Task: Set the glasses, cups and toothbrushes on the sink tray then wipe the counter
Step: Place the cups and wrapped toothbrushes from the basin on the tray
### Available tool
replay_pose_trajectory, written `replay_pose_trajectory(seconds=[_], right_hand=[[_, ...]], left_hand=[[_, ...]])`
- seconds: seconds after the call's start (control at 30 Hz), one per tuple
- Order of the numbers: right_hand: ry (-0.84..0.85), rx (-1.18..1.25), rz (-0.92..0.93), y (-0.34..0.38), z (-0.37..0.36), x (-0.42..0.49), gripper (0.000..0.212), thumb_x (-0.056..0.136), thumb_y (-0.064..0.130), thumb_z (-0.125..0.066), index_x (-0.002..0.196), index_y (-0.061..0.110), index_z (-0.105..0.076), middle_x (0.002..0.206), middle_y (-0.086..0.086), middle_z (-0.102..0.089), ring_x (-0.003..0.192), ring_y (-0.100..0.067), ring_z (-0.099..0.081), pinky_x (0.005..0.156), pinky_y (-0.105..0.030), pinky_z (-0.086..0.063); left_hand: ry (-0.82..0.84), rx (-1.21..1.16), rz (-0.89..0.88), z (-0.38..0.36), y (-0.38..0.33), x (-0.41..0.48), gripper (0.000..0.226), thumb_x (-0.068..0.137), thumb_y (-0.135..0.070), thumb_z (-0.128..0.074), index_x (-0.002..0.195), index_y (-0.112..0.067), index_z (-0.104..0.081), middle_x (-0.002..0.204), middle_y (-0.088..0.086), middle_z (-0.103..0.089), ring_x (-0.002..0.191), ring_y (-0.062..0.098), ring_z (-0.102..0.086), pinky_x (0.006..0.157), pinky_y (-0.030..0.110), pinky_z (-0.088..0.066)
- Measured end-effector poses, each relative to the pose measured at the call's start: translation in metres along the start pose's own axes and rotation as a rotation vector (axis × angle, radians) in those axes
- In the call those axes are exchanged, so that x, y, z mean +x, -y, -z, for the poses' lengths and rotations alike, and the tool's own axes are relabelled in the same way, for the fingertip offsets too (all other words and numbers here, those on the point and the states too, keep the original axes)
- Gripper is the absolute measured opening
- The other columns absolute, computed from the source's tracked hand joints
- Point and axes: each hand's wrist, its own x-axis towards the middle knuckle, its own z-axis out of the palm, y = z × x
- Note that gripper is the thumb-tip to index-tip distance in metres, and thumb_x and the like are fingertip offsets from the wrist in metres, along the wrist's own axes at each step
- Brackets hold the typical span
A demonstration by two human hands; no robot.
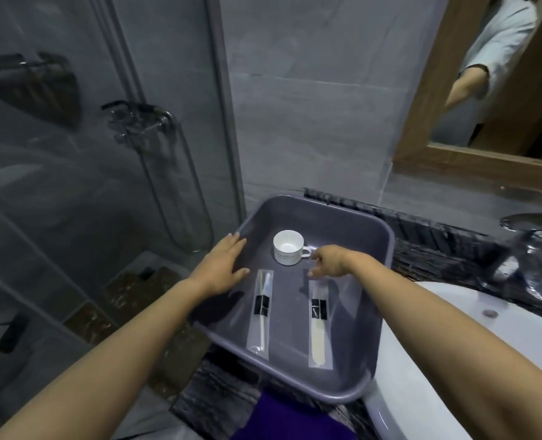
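Observation:
A grey plastic tray (380, 281) sits on the dark marble counter beside the sink. Inside it stands a white cup (288, 248) with its handle to the right. Two wrapped toothbrushes lie lengthwise in the tray: one on the left (260, 312), one on the right (319, 319). My left hand (222, 268) rests flat on the tray's left rim, fingers spread, holding nothing. My right hand (330, 262) hovers over the tray just right of the cup's handle, fingers loosely curled above the top end of the right toothbrush packet, nothing gripped. No glasses are visible.
A white basin (438, 360) lies right of the tray, with a chrome faucet (530, 249) behind it. A purple cloth (282, 417) lies on the counter (212, 395) near me. A glass shower enclosure (88, 185) stands left. A wood-framed mirror (473, 160) hangs at upper right.

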Motion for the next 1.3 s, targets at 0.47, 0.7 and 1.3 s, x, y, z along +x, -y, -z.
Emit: replay_pose_trajectory(seconds=[0.47,0.7,1.3], right_hand=[[-0.226,0.521,-0.018,-0.024,-0.026,0.096,0.024,0.091,0.019,-0.060,0.068,0.017,-0.055,0.076,-0.014,-0.063,0.055,-0.017,-0.052,0.060,-0.028,-0.048],[-0.215,0.661,0.141,-0.025,-0.020,0.091,0.029,0.090,0.013,-0.061,0.061,0.017,-0.059,0.057,-0.003,-0.057,0.045,-0.006,-0.053,0.058,-0.023,-0.048],[-0.119,0.936,0.533,-0.017,0.024,0.020,0.012,0.090,0.004,-0.058,0.092,0.002,-0.070,0.067,-0.006,-0.066,0.056,-0.008,-0.062,0.062,-0.019,-0.055]], left_hand=[[-0.131,0.144,-0.064,-0.019,0.010,0.009,0.078,0.089,-0.046,-0.050,0.149,-0.014,-0.012,0.160,0.002,-0.002,0.147,0.014,0.002,0.121,0.031,-0.008],[-0.185,0.021,-0.027,-0.018,0.005,0.009,0.071,0.090,-0.040,-0.051,0.149,-0.018,-0.017,0.160,-0.002,-0.008,0.147,0.011,-0.005,0.118,0.028,-0.010],[-0.137,-1.123,0.074,-0.024,-0.045,0.045,0.072,0.062,-0.017,-0.082,0.125,-0.021,-0.049,0.123,0.000,-0.062,0.114,0.017,-0.060,0.093,0.032,-0.052]])
